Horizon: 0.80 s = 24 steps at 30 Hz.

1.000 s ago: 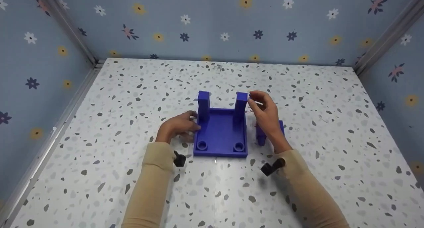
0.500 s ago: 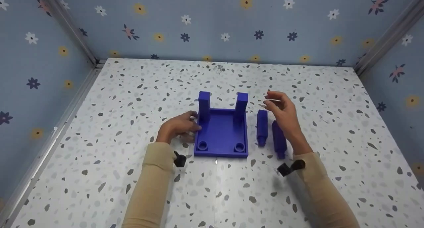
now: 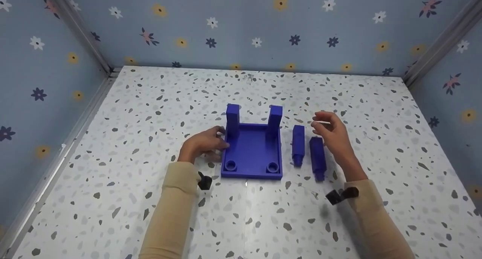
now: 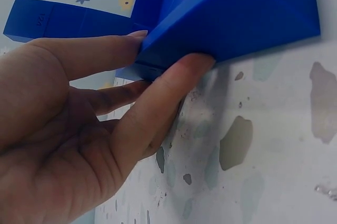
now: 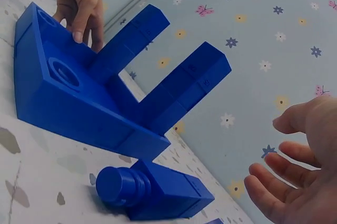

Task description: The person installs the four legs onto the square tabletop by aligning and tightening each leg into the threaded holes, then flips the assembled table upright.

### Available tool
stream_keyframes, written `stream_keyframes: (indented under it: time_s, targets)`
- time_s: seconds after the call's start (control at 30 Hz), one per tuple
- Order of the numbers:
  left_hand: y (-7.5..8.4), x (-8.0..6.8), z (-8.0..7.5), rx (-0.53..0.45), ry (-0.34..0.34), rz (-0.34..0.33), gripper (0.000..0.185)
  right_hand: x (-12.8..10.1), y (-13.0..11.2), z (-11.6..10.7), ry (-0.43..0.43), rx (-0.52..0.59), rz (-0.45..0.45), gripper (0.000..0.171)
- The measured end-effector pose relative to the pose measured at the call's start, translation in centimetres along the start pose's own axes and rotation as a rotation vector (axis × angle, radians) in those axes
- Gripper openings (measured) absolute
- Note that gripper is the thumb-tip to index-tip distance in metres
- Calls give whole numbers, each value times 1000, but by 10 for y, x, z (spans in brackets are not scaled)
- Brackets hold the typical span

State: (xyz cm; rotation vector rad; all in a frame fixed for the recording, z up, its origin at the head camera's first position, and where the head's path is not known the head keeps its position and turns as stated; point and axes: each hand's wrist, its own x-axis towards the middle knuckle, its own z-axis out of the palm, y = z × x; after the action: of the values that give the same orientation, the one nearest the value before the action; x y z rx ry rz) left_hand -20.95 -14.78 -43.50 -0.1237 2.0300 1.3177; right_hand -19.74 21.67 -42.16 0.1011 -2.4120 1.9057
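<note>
A blue square tabletop [image 3: 252, 150] of a small toy table lies underside up, its rim raised. Two legs [image 3: 233, 119] stand upright in its far corners, and two round sockets [image 3: 272, 167] show in the near ones. My left hand [image 3: 205, 140] holds the tabletop's left wall, thumb over the rim and other fingers against the outside. To the right of the tabletop, a loose leg [image 3: 298, 144] with a threaded end lies flat. A second loose leg [image 3: 318, 157] lies beside it. My right hand [image 3: 333, 133] hovers right of these legs, fingers loosely bent and holding nothing.
The speckled white table [image 3: 158, 112] spreads around the parts. Blue flowered panels [image 3: 241, 29] enclose it at the back and both sides. A black wrist camera [image 3: 340, 195] sits on the right sleeve, another [image 3: 205, 182] on the left.
My right hand has moved away from the right upright leg, to the right and then a little nearer, uncovering the two loose legs. The left hand stays at the tabletop.
</note>
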Motion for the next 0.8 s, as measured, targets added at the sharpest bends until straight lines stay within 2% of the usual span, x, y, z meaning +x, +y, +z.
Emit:
stream_keyframes:
  time_s: [0.53,0.8]
  targets:
    - [1,-2,1,-26,-11,-10,55,-4,22,-22,1,-241,143,53]
    - [0,-2,1,-37,-12,-21,56,-9,26,-25,-51,-247,228,63]
